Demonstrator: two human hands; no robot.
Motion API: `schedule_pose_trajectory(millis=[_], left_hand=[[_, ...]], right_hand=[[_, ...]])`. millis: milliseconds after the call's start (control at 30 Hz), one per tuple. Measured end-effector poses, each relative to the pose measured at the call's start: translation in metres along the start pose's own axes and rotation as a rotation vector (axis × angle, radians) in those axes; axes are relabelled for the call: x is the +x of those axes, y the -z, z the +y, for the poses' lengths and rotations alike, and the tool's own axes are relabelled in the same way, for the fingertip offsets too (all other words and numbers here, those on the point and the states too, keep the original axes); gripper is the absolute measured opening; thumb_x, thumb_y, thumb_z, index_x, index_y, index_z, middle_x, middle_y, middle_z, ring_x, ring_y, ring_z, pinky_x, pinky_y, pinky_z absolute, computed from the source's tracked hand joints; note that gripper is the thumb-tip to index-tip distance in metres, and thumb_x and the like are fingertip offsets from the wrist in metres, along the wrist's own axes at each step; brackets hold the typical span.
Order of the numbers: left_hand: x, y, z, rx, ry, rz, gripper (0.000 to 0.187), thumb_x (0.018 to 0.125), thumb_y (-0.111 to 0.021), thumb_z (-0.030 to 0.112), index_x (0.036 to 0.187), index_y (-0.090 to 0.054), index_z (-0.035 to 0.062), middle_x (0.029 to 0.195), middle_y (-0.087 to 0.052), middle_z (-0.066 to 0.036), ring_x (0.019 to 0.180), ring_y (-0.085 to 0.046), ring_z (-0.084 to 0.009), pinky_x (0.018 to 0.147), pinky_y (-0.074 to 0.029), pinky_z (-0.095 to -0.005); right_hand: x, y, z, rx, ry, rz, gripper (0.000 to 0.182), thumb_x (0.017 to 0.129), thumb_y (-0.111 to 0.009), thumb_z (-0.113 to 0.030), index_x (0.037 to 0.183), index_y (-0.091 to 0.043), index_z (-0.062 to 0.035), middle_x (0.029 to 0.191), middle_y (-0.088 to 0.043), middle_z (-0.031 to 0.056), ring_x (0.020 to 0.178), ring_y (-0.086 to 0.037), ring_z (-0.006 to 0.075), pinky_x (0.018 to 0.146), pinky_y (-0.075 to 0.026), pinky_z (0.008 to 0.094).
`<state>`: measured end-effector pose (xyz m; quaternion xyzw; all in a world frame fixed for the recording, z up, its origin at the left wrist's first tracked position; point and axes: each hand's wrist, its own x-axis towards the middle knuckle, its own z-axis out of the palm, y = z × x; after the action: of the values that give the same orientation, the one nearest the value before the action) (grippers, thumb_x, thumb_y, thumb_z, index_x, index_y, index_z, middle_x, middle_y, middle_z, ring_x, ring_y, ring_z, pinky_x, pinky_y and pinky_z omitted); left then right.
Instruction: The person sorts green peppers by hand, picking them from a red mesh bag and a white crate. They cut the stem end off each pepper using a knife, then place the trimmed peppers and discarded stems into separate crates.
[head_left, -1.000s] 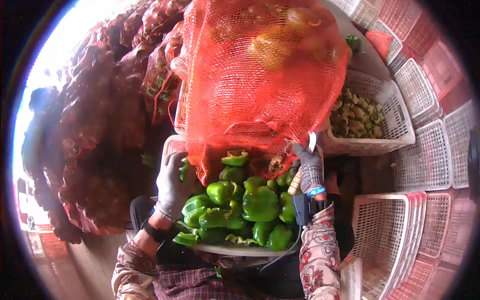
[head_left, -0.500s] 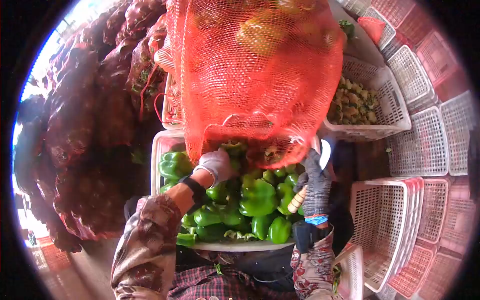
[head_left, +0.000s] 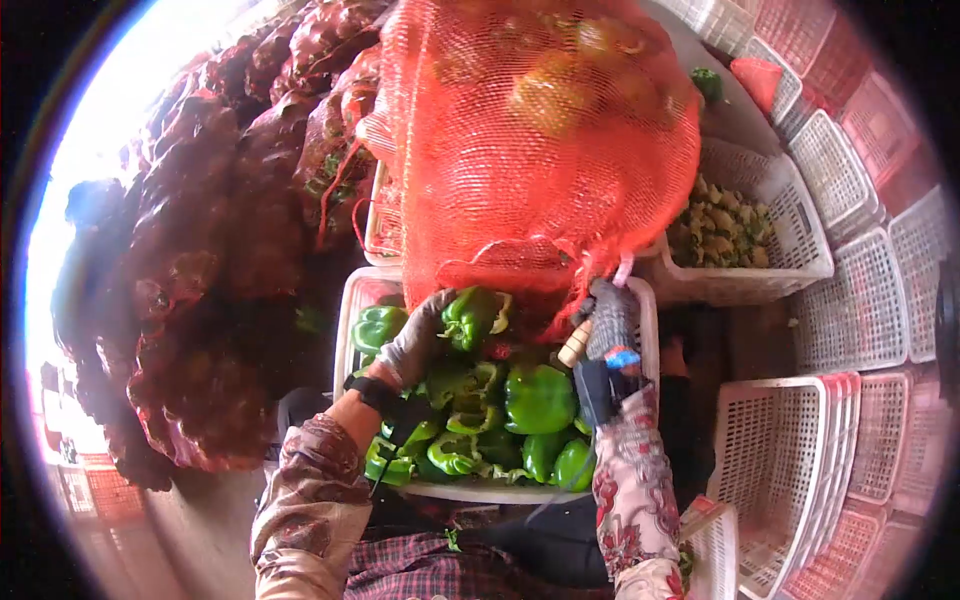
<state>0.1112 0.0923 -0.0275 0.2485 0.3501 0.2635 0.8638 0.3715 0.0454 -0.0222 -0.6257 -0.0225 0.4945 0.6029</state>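
My left hand point(head_left: 416, 338), in a pale glove, grips a green bell pepper point(head_left: 468, 320) whose right side looks cut open. In a dark grey glove, my right hand point(head_left: 612, 318) is closed around a knife; its wooden handle point(head_left: 574, 345) juts out on the left, and its blade is hard to make out. Beside that hand hangs the gathered edge of a red mesh bag point(head_left: 540, 190) with peppers showing through. Below both hands, a white crate point(head_left: 346, 330) holds whole green peppers point(head_left: 540, 400) and cut pieces point(head_left: 456, 455).
Full dark-red mesh sacks point(head_left: 190, 300) are piled along the left. At the right, a crate point(head_left: 800, 265) contains pale green trimmings point(head_left: 722, 228). Stacked white crates point(head_left: 770, 440) and more pink and white crates point(head_left: 850, 290) line the right side.
My left hand has come out from under the bag's edge, now with a green pepper in it. My right hand has moved slightly up and left, still holding the knife. The view has shifted.
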Motion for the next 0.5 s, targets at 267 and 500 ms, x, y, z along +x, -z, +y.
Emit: schedule_pose_trajectory(millis=[267,500], left_hand=[[-0.050,-0.040,0.035,-0.097,-0.202,-0.176,0.049,0.094,-0.054,0.037,0.129,-0.052,0.0027,0.122,-0.061,-0.009,0.108,-0.060,-0.0205,0.095,-0.047,-0.0362],[-0.088,-0.007,0.021,-0.285,-0.163,-0.220,0.045,0.097,-0.048,0.034,0.135,-0.048,0.0106,0.127,-0.058,-0.006,0.109,-0.059,-0.0192,0.086,-0.051,-0.0389]], right_hand=[[-0.147,-0.012,-0.094,0.278,0.428,-0.273,0.009,0.089,-0.056,-0.021,0.084,-0.053,-0.0135,0.059,-0.037,-0.0074,0.047,-0.035,0.0061,0.042,-0.031,0.0222],[-0.163,0.027,-0.185,0.154,0.520,-0.888,0.026,0.093,-0.050,-0.030,0.072,-0.042,-0.0189,0.056,-0.033,-0.0070,0.048,-0.036,0.0079,0.042,-0.029,0.0230]])
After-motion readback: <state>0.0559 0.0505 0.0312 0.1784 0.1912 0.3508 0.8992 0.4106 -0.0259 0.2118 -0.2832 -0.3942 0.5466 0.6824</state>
